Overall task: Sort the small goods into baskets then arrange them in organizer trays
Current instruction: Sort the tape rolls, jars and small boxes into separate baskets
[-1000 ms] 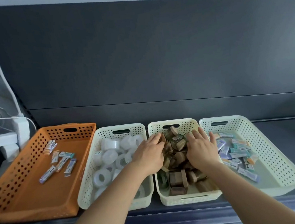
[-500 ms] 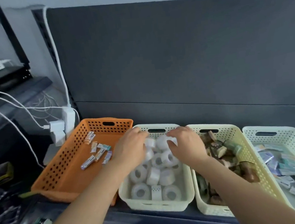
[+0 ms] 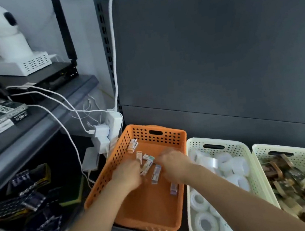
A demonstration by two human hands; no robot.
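Both my hands are inside the orange basket (image 3: 180, 204) on the dark shelf. My left hand (image 3: 128, 174) and my right hand (image 3: 173, 163) are blurred, backs up, with fingertips down among several small wrapped packs (image 3: 156, 173). Neither hand plainly holds a pack. Two more packs (image 3: 133, 147) lie against the basket's far left wall, and one (image 3: 173, 188) lies under my right wrist. To the right stands a cream basket (image 3: 193, 144) of white tape rolls (image 3: 206, 224). Beyond it, a second cream basket (image 3: 304, 154) holds brown and green small goods (image 3: 298, 183).
A white power strip with plugs and cables (image 3: 104, 134) hangs just left of the orange basket. A side shelf (image 3: 38, 117) at the left carries a white device and boxes. Dark packaged goods (image 3: 23, 200) lie below it. The dark back panel (image 3: 217, 59) closes the rear.
Both hands moved left, from the brown goods basket, over the tape roll basket, into the orange basket. The view swung left with them.
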